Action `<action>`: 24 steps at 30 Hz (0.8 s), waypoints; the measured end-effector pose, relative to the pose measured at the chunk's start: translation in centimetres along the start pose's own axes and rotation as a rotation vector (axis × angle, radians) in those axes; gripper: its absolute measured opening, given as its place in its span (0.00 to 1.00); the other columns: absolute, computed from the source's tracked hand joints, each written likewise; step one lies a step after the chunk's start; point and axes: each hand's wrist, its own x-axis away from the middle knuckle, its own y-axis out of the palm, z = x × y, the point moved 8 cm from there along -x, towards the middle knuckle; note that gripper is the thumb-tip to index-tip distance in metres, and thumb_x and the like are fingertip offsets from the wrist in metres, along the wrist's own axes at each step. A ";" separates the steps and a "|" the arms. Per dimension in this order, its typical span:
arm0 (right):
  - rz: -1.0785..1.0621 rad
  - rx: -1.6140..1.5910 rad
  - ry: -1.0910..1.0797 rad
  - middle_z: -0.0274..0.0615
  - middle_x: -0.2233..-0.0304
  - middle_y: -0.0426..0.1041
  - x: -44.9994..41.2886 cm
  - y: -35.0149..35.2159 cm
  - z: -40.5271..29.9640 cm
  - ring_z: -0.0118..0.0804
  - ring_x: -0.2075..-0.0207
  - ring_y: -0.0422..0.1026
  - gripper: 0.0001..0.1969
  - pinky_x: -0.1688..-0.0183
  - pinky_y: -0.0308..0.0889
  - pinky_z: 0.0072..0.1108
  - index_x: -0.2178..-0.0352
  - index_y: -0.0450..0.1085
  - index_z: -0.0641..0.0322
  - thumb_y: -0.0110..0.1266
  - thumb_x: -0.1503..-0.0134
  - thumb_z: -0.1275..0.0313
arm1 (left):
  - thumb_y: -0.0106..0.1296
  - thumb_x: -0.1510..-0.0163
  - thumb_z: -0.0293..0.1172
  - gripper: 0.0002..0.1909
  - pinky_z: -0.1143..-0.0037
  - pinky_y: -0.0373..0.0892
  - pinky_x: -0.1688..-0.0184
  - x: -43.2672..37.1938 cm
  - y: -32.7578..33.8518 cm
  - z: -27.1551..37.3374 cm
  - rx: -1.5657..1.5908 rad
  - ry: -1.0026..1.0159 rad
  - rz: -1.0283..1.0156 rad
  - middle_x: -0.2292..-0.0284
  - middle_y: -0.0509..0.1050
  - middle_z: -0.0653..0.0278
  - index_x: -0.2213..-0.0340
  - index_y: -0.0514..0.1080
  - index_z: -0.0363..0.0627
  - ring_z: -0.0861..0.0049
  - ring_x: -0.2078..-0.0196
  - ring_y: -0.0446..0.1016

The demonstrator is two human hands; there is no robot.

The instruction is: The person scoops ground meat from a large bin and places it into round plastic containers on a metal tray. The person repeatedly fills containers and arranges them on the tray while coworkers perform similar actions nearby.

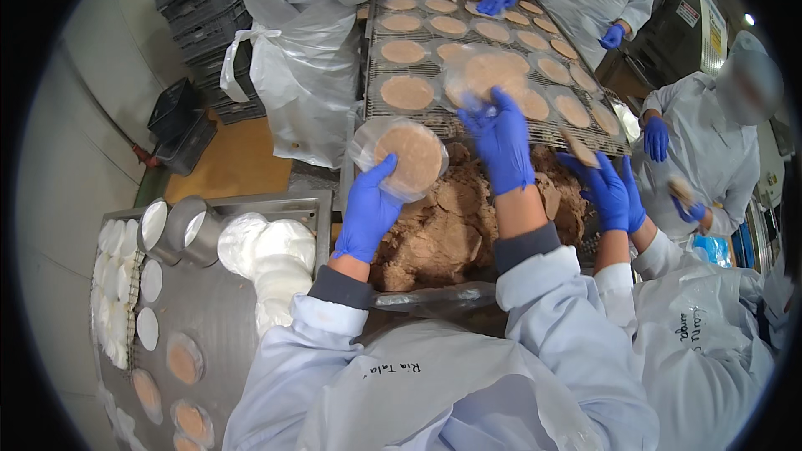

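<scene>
My left hand [371, 213], in a blue glove, holds a flat round patty [410, 156] of tan ground-meat-like mixture on clear film. The thumb lies over the patty's near edge. My right hand [500, 141], also gloved, is partly blurred over the near end of a wire mesh conveyor [438, 128]. At its fingertips is another patty on film [492, 72], blurred too, overlapping patties behind it. Whether the fingers grip that film is unclear. Below both hands, a heap of brown ground mixture [438, 222] fills a film-lined tray [432, 297].
Film-backed patties [407, 93] lie in rows along the conveyor. On the steel table [207, 300] at left are white discs [285, 244], metal rings [194, 228] and several patties [185, 357]. A co-worker's gloved hands [608, 197] work close at my right; other workers flank the conveyor.
</scene>
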 end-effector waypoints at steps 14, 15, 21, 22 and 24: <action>0.269 -0.133 0.171 0.45 0.44 0.48 3.9 -6.0 5.7 0.44 0.47 0.56 0.32 0.48 0.55 0.35 0.46 0.47 0.63 0.46 0.49 0.58 | 0.45 0.48 0.41 0.27 0.66 0.61 0.49 -3.3 -1.5 0.9 0.193 -0.052 0.015 0.54 0.62 0.50 0.51 0.54 0.35 0.61 0.52 0.63; 0.314 -0.151 0.139 0.44 0.44 0.47 4.0 -6.6 5.2 0.43 0.47 0.56 0.32 0.48 0.54 0.35 0.47 0.47 0.63 0.46 0.49 0.57 | 0.46 0.48 0.40 0.27 0.67 0.62 0.49 -4.0 -1.1 0.3 0.198 -0.063 0.020 0.54 0.62 0.51 0.52 0.55 0.35 0.62 0.52 0.63; 0.018 -0.193 0.051 0.45 0.49 0.57 1.0 -5.8 4.5 0.42 0.51 0.60 0.25 0.49 0.55 0.34 0.51 0.53 0.63 0.46 0.48 0.64 | 0.45 0.48 0.33 0.24 0.62 0.61 0.49 -6.9 -1.6 -2.5 0.058 -0.005 -0.046 0.53 0.61 0.51 0.51 0.54 0.36 0.60 0.52 0.63; 0.143 -0.213 0.102 0.44 0.53 0.61 1.1 -7.0 4.8 0.43 0.53 0.63 0.21 0.52 0.59 0.32 0.52 0.55 0.62 0.46 0.48 0.69 | 0.45 0.48 0.32 0.24 0.62 0.62 0.50 -6.6 -2.2 -2.6 -0.017 -0.005 -0.031 0.53 0.61 0.52 0.51 0.55 0.36 0.60 0.52 0.64; 0.254 -0.113 0.088 0.43 0.53 0.62 2.0 -6.9 3.3 0.43 0.54 0.63 0.21 0.53 0.60 0.31 0.53 0.56 0.62 0.46 0.48 0.70 | 0.44 0.48 0.30 0.23 0.61 0.62 0.50 -4.5 -4.2 -2.6 -0.162 0.004 0.019 0.53 0.62 0.53 0.51 0.55 0.37 0.60 0.53 0.64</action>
